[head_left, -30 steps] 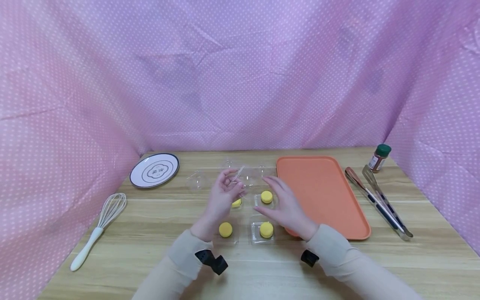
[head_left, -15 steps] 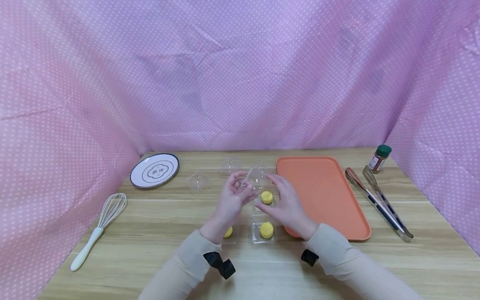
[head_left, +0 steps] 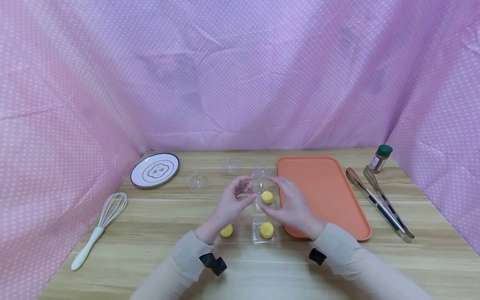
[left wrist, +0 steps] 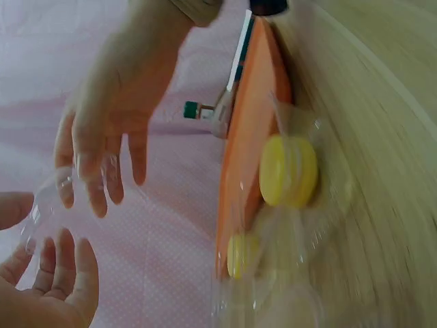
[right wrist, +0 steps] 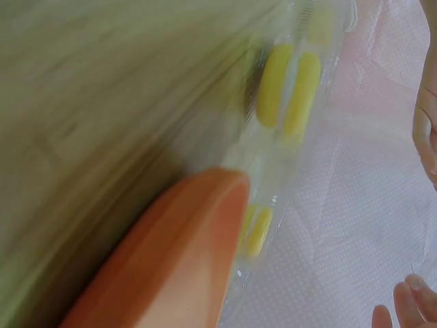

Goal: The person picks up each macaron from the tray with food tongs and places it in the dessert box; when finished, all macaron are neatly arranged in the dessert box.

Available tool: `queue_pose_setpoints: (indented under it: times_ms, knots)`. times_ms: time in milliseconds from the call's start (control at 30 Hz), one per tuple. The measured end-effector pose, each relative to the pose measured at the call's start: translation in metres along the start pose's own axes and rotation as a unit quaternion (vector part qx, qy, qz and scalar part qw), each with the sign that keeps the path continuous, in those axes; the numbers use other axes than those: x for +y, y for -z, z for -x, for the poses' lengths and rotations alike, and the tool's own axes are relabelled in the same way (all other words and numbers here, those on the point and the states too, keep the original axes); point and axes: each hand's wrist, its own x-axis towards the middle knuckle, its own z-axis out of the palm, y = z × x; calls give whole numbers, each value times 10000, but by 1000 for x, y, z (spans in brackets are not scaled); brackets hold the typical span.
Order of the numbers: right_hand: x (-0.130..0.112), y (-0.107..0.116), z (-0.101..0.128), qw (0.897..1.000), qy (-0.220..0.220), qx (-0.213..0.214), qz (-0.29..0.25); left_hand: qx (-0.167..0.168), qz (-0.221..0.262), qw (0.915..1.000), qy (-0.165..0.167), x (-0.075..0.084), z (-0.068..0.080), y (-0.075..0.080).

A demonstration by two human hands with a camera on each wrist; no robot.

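clear lid [head_left: 252,183]: held up just above the clear tray [head_left: 262,233], tilted, likely so it can be lined up over the cups.
left hand [head_left: 233,204]: fingers curled, pinching the lid's near edge; palm turned inward to steady it.
right hand [head_left: 290,204]: fingers spread and nearly straight at the lid's other side; whether they touch it i cannot tell.
yellow macarons [head_left: 267,197]: seated in the tray's cups, under and between the hands.
orange tray [head_left: 322,196]: flat, just right of the clear tray.
whisk [head_left: 99,229]: well left of the clear tray.
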Motion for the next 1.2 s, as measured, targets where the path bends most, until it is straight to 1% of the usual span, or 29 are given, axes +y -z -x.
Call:
queue_pose_setpoints:
  times_ms: [33, 100, 167, 233, 333, 467, 600, 667, 767, 900, 1000, 1200]
  knots:
    - [1, 2, 1, 9999, 58, -78, 39, -58, -347, 9993, -161, -1, 1, 1]
    - [3, 5, 2, 9995, 190, -232, 122, -217, -853, 9952, -420, -2, 3, 4]
    - [4, 8, 4, 9985, 329, -374, 231, -370, -1296, 9890, -610, -4, 5, 6]
    - [6, 10, 6, 9971, 473, -489, 339, -544, -1674, 9818, -718, -5, 7, 8]
    - [8, 12, 9, 9945, 649, -660, 492, -823, -2247, 9670, -873, -6, 9, 10]
    - [8, 15, 13, 9920, 746, -815, 615, -1205, -2854, 9447, -1074, -7, 12, 14]
    - [8, 17, 16, 9902, 787, -950, 650, -1533, -3282, 9231, -1293, -9, 13, 17]
    - [8, 18, 18, 9891, 795, -1032, 690, -1651, -3445, 9140, -1367, -9, 14, 17]
    - [8, 19, 19, 9874, 795, -1166, 709, -1814, -3533, 9082, -1324, -8, 16, 18]
    - [9, 19, 22, 9853, 707, -1405, 662, -2057, -3610, 9033, -1070, -8, 18, 18]
    - [8, 19, 24, 9831, 630, -1600, 624, -2205, -3701, 8979, -907, -9, 20, 17]
    - [9, 20, 26, 9771, 527, -1977, 590, -2351, -3827, 8910, -660, -11, 22, 15]
